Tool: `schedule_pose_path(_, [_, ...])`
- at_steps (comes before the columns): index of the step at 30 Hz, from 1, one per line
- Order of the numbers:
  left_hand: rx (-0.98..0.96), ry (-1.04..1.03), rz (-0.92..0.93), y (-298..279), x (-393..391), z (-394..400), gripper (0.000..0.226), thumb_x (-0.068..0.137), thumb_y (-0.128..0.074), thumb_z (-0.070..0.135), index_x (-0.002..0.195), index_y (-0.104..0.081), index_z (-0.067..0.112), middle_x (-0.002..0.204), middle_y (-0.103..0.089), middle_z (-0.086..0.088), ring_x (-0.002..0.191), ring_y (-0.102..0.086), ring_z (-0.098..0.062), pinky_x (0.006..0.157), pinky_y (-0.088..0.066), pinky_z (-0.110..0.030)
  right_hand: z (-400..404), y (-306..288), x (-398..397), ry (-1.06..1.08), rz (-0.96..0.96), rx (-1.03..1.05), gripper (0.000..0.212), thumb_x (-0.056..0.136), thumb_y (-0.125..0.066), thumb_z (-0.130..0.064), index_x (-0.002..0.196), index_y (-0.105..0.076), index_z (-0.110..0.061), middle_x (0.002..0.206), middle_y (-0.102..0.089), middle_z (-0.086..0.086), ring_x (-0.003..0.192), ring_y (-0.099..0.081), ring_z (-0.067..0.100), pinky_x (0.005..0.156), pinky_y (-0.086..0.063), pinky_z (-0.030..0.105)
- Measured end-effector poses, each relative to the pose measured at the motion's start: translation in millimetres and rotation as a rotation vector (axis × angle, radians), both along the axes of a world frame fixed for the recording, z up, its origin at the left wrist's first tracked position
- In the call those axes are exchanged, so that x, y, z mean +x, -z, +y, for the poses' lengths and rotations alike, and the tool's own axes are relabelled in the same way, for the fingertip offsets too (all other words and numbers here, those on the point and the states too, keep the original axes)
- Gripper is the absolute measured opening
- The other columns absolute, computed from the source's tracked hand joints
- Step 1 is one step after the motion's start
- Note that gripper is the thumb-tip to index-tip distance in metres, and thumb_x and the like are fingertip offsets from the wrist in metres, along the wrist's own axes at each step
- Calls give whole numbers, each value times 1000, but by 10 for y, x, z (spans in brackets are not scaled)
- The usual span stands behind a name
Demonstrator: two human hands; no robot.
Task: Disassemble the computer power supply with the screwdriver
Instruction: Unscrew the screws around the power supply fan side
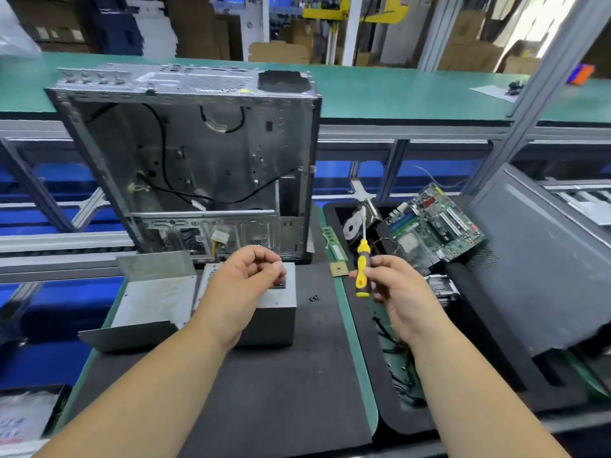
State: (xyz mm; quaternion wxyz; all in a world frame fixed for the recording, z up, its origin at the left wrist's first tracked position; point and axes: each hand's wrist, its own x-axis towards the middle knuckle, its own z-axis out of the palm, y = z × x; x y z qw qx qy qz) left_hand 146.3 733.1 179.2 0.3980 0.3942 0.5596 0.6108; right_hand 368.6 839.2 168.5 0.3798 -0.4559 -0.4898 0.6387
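Right hand (393,285) closed around the yellow-handled screwdriver (362,266), shaft pointing up and away, clear of the work. Left hand (246,276) loosely curled above the power supply (276,312), fingertips pinched together, possibly on a screw; cannot tell. Power supply on the black mat (264,391), in front of the open computer case (198,153), detached cover (152,299) just beside it, two loose screws (314,298) near its right. Best next: drop any pinched screw beside those, steady the housing, seat the tip squarely before turning.
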Motion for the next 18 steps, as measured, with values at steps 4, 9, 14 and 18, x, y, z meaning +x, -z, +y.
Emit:
schedule_pose_path(4, [-28, 111, 81, 33, 409, 230, 17, 87, -69, 14, 81, -69, 30, 83, -72, -2, 85, -69, -15, 82, -52, -28, 148, 192, 518, 59, -354, 47, 25, 68, -68, -25, 93, -69, -21, 82, -77, -1, 67, -67, 9, 65, -47, 30])
schedule_pose_path(9, [-62, 224, 162, 110, 887, 480, 18, 91, -67, 11, 83, -68, 26, 81, -70, 2, 84, -67, -13, 78, -52, -19, 370, 527, 1131, 179, -794, 86, 6, 76, -66, -19, 81, -63, -21, 64, -68, -4, 63, -66, 19, 63, -52, 32])
schedule_pose_path(14, [-113, 212, 164, 254, 1203, 674, 15, 94, -63, 7, 84, -66, 18, 80, -72, 3, 81, -68, -8, 76, -51, -16, 485, 763, 1494, 88, -1128, 107, 11, 81, -64, -30, 84, -57, -21, 70, -65, -8, 60, -62, 9, 52, -37, 25])
schedule_pose_path(18, [-144, 166, 148, 353, 1320, 789, 14, 93, -63, 5, 84, -67, 15, 77, -72, 4, 75, -67, -5, 70, -48, -10, 514, 938, 1570, -56, -1180, 65, 13, 82, -64, -28, 89, -57, -18, 90, -69, 3, 83, -66, 25, 73, -52, 32])
